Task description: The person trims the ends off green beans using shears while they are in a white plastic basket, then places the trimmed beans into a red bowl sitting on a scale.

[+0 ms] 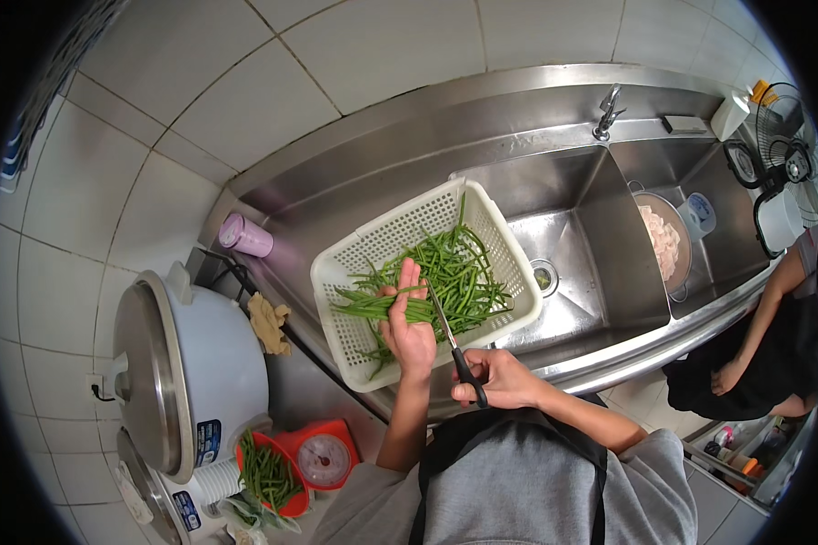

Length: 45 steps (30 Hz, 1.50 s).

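My left hand (pixel 409 327) grips a bundle of green beans (pixel 375 304) above a white perforated plastic basket (pixel 525 279). Many loose green beans (pixel 460 272) lie inside the basket, which rests on the steel drainboard and reaches over the edge of the sink. In my right hand (pixel 501 378) is a pair of scissors (pixel 458 351) with black handles. Their blades point up and to the left, beside the right end of the bundle. Whether the blades touch a bean, I cannot tell.
A pot of pale meat pieces (pixel 661 242) stands in the right sink basin. Near it, a person (pixel 763 340) stands at the right. Large rice cookers (pixel 218 368), a red kitchen scale (pixel 324 460) and a red bowl of green beans (pixel 266 473) are at the left; a purple tumbler (pixel 247 236) lies behind.
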Available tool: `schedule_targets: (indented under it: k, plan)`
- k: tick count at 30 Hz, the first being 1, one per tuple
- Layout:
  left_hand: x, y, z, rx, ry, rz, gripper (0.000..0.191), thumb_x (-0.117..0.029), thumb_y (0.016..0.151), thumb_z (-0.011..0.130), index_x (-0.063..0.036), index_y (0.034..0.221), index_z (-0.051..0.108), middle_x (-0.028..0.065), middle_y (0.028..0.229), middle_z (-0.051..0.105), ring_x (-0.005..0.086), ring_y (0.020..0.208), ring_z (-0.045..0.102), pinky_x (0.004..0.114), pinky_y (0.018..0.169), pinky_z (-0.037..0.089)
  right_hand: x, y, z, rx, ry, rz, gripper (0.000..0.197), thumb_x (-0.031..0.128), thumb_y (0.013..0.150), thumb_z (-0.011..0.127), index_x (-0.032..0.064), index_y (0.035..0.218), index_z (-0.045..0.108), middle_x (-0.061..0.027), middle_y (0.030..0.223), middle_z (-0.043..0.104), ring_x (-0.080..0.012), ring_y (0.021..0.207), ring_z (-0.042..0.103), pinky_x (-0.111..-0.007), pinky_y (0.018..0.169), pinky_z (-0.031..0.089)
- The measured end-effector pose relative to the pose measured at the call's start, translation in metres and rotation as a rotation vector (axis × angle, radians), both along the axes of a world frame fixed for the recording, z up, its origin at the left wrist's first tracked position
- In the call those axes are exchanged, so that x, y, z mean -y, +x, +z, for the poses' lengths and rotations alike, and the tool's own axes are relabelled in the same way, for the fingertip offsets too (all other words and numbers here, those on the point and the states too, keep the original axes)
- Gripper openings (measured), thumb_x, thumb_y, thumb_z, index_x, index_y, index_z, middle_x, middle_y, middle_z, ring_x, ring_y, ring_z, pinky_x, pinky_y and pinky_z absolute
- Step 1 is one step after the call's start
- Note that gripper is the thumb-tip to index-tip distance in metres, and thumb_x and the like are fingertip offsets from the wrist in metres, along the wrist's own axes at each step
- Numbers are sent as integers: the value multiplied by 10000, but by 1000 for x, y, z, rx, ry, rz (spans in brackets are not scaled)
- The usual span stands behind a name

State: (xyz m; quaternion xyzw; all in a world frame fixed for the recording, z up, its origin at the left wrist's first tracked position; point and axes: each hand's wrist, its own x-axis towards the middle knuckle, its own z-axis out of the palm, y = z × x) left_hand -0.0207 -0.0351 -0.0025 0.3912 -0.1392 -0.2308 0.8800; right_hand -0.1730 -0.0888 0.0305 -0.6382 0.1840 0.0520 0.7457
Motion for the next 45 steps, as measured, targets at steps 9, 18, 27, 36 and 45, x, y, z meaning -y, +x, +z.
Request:
schedule_targets:
  k: [9, 18, 27, 36, 45]
  plan:
    - [-4, 8, -5, -114, -10, -21, 173, -209, 924, 413, -102, 1051, 460, 129, 1385, 356, 258, 1305, 283, 394, 1036, 272, 5, -11, 1, 73, -170, -76, 395, 346, 724, 739, 8, 831, 566, -44, 559, 533, -90, 536, 521, -268, 474, 391]
    - [-5, 2, 9, -335, -95, -21, 210, -231, 952, 366, -131, 1082, 497, 50, 1400, 345, 225, 1279, 319, 392, 1013, 336, -9, -34, -6, -53, -274, 176, 478, 440, 691, 727, 45, 918, 581, -52, 668, 580, -153, 609, 538, -289, 576, 431]
    - [-37, 13, -6, -96, 147, -196, 173, -150, 948, 417, -75, 1104, 431, 86, 899, 519, 197, 829, 525, 322, 745, 437, -7, -44, -36, 51, -387, -59, 417, 329, 664, 785, 21, 847, 572, -48, 560, 510, -134, 515, 477, -293, 522, 409]
    - [-60, 9, 16, 97, 741, -442, 260, -259, 934, 477, -15, 1022, 495, -10, 667, 425, 42, 483, 329, 186, 428, 281, 6, -48, -20, -50, -486, 97, 505, 389, 674, 761, 7, 940, 567, -61, 618, 563, -130, 593, 534, -303, 585, 435]
    - [-68, 11, 25, 98, 817, -509, 272, -279, 889, 558, -9, 917, 542, -47, 610, 400, 15, 443, 302, 183, 383, 228, 10, -41, -27, -19, -336, 114, 478, 384, 677, 764, 3, 902, 582, -54, 595, 546, -111, 588, 531, -284, 553, 443]
